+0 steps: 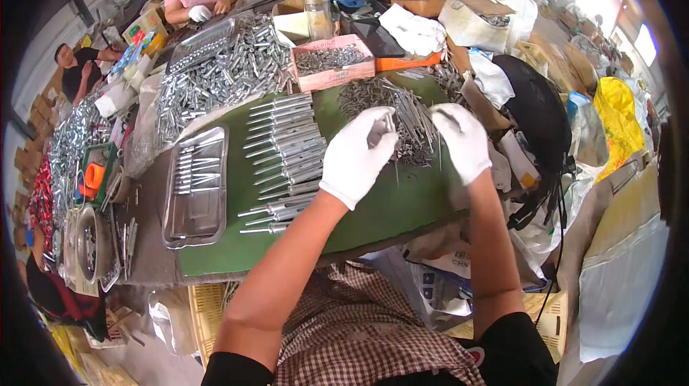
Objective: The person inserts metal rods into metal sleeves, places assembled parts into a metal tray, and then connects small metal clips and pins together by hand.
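Note:
My left hand [357,155], in a white glove, hovers over the green table mat [387,206] with a grey metal sleeve [380,131] pinched in its fingertips. My right hand [463,140], also gloved, is curled just to the right, beside a heap of thin metal pins [391,110]; whether it holds a pin I cannot tell. Left of my left hand lies a neat row of assembled metal bolts [283,149], side by side on the mat.
A clear plastic tray [195,189] with a few bolts sits at the left. A large pile of metal sleeves [215,70] and a pink box of small parts [331,62] lie behind. Two other people sit at the far left. Bags and boxes crowd the right.

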Demonstrator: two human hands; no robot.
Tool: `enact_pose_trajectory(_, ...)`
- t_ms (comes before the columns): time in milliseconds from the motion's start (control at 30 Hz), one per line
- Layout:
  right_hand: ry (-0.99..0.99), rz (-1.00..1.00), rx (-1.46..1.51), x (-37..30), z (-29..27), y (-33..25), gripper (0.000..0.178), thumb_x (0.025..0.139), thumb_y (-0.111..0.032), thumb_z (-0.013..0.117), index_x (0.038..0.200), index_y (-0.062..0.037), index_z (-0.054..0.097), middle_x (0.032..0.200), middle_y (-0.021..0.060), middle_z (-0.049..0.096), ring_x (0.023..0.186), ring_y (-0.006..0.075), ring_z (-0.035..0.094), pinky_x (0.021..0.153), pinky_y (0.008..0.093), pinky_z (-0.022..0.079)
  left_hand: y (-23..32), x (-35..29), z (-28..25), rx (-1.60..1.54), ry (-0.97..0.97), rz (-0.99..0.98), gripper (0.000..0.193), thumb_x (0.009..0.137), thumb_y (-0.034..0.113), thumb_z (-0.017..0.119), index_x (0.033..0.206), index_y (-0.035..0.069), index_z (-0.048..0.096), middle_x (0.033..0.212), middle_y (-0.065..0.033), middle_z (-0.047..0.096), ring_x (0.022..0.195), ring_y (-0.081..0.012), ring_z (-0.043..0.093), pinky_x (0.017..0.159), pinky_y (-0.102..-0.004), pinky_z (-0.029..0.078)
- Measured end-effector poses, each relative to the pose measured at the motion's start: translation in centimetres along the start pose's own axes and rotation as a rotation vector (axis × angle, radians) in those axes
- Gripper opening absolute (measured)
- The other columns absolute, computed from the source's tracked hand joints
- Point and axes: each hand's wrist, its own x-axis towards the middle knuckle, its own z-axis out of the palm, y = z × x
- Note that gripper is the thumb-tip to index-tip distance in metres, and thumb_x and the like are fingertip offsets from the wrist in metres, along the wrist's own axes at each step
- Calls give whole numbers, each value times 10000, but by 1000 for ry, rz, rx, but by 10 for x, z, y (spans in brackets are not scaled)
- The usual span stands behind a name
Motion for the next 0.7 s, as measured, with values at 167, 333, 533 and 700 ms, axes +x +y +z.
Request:
enact_pose_trajectory(167,-179,246,-988,10,-14,35,283,806,-292,619,965,-63,659,950,162,665,928,330,634,817,427,504,-8,7,6,-174,-1,-78,150,843,60,613,978,39,550,893,-17,604,799,-87,561,751,-249,471)
enact_pose_trajectory(333,-271,408,-1090,18,-11,25,290,813,-282,589,998,-64,636,996,172,665,882,339,649,801,430,510,-23,6,13,-238,-7,-112,140,826,63,603,951,45,543,865,-41,616,756,-104,573,709,-259,478)
enact_pose_trajectory(533,56,-115,-238,-23,-16,-8,129,791,-63,574,912,-76,619,873,136,651,770,310,636,677,384,492,-31,7,18,-265,-11,-198,125,845,48,597,960,41,548,864,-31,634,692,-67,556,605,-219,460)
enact_pose_trajectory(700,109,-403,-422,-44,-23,-36,202,701,-5,586,875,-105,608,778,98,591,681,297,564,621,384,457,-22,11,26,-301,-96,-317,126,859,74,609,966,35,554,887,-48,662,725,-77,593,599,-226,473)
